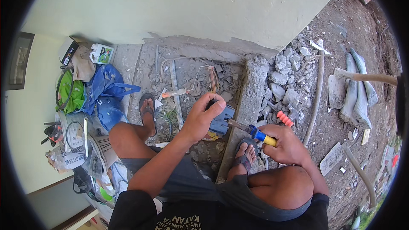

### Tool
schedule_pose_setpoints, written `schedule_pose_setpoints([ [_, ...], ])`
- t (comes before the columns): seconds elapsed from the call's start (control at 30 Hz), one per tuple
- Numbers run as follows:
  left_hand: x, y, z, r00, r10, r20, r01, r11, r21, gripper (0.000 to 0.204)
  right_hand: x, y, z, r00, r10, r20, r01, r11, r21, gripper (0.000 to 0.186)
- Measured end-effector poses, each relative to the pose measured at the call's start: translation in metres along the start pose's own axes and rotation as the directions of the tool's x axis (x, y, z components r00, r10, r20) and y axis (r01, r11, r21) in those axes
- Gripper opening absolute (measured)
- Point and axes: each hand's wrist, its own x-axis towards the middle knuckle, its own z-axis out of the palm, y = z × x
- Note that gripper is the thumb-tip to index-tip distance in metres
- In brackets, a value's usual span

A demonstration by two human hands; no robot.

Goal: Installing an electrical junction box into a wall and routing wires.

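Observation:
My left hand (197,121) is closed around the black end of a blue-grey boxy thing (219,123), held between my knees; its exact kind is not clear. In my right hand (286,145) is a hand tool (259,133) with a blue and yellow handle, gripped in a fist. Its flat metal blade points left and meets the right side of the boxy thing, or lies just in front of it. Both hands are above a narrow concrete ledge (251,89), near my sandalled right foot (244,155).
Broken concrete (283,76) lies right of the ledge, with a red-handled tool (284,118) on it. Grey boots (355,89) and wooden-handled digging tools (366,76) are farther right. At left are a blue bag (102,83), a white jug (101,54) and a green cloth (70,89).

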Motion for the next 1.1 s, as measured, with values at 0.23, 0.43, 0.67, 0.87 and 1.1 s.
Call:
schedule_pose_setpoints([
  [0.23, 0.002, -0.003, 0.004, 0.988, 0.108, -0.106, -0.083, 0.973, 0.216, 0.041, 0.006, -0.015, -0.002, 0.982, 0.187, 0.023, -0.185, 0.981, -0.052, 0.029],
  [0.43, 0.006, -0.01, 0.002, 0.987, 0.028, -0.16, 0.03, 0.937, 0.347, 0.051, 0.005, 0.0, 0.012, 0.957, -0.222, -0.185, 0.091, 0.839, -0.536, 0.036],
  [0.67, 0.009, -0.024, -0.002, 0.966, -0.23, -0.122, 0.231, 0.973, -0.005, 0.049, 0.011, -0.002, 0.02, 0.95, -0.292, -0.113, 0.085, 0.587, -0.805, 0.04],
  [0.87, 0.004, 0.005, 0.003, 0.902, -0.425, 0.075, 0.432, 0.88, -0.198, 0.034, 0.016, -0.005, 0.02, 0.955, -0.294, -0.031, 0.118, 0.475, -0.872, 0.02],
  [1.1, 0.011, -0.006, -0.005, 0.976, -0.207, 0.064, 0.216, 0.956, -0.2, 0.029, 0.012, 0.011, 0.031, 0.982, -0.187, -0.014, 0.141, 0.786, -0.602, 0.029],
])
